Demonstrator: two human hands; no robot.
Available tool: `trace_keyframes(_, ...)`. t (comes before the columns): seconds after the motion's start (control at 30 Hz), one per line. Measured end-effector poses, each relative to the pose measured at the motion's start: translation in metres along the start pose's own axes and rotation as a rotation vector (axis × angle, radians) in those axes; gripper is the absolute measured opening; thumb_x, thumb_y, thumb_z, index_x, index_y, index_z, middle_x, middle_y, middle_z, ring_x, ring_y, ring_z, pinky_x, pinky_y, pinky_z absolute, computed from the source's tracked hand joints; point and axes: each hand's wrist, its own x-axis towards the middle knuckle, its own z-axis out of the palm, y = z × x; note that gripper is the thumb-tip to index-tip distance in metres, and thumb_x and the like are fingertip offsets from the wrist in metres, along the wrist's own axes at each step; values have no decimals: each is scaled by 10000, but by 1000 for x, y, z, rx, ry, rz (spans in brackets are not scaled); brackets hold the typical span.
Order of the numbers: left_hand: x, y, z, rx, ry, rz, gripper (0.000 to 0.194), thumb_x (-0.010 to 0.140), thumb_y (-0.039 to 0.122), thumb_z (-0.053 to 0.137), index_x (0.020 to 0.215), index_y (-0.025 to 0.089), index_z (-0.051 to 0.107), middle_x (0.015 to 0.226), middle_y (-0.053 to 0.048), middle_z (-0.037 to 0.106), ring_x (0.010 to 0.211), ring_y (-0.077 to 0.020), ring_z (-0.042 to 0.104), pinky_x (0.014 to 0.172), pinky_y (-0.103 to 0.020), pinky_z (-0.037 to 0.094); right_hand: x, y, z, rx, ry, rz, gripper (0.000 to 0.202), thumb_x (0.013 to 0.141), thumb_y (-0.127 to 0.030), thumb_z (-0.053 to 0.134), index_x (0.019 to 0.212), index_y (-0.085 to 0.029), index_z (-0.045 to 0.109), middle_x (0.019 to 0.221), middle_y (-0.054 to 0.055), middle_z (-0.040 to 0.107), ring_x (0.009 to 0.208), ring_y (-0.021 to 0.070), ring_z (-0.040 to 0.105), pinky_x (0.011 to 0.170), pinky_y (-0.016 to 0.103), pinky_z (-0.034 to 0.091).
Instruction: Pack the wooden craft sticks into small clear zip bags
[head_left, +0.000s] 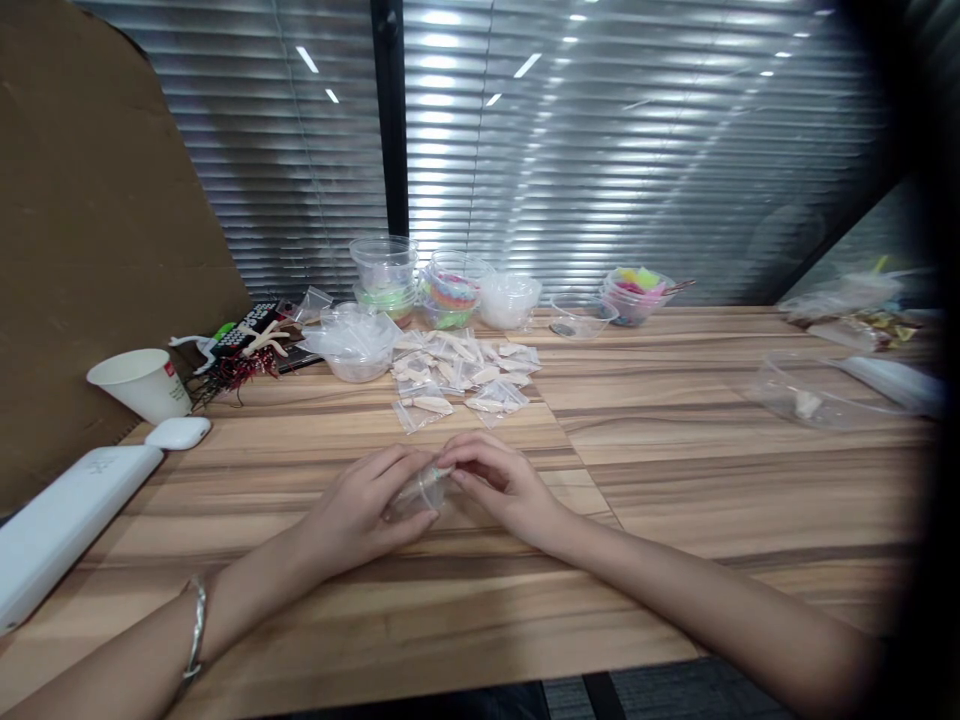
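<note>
Clear plastic, glossy and crumpled, makes up the bag [430, 489] that we hold over the table [645, 430], nearer us than the packets [459, 368], our left hand [375, 505] gripping it between thumb and fingers, our right hand [506, 488] pinching one edge.

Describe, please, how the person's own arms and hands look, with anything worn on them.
The left hand and right hand are ungloved, and no sleeve shows on the left forearm or right forearm. A thin, silver-coloured bracelet with a twisted-looking surface circles the left one; no jewellery shows on the right one.
</note>
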Motion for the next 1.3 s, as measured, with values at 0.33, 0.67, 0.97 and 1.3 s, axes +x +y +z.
trace_keyframes(0.33,-2,-1,0,8,5,39,434,870,348,529,1275,278,388,1142,-13,521,1032,-125,504,882,-238,402,-2,4,3,62,-14,49,152,867,-223,543,1005,-207,603,1008,13,597,954,86,560,860,228,452)
trace_keyframes(0.67,0,0,0,-9,-25,28,412,869,345,529,1253,268,403,1143,-13,520,1029,-126,503,873,-234,400,-2,0,2,124,-62,145,140,859,-288,556,933,-182,611,948,17,610,914,92,573,847,233,458)
trace_keyframes(0.97,-2,0,-1,-14,-41,15,405,869,345,528,1249,266,412,1147,-12,525,1024,-127,509,871,-237,402,-3,0,2,136,-78,159,140,859,-273,551,949,-178,602,955,21,605,909,92,567,835,225,457)
trace_keyframes(1.3,-1,1,0,-20,-27,23,397,863,339,530,1235,233,443,1131,-53,537,1003,-157,524,847,-262,424,-3,-3,3,111,-72,145,171,849,-277,562,984,-175,589,963,27,600,882,90,560,821,219,461)
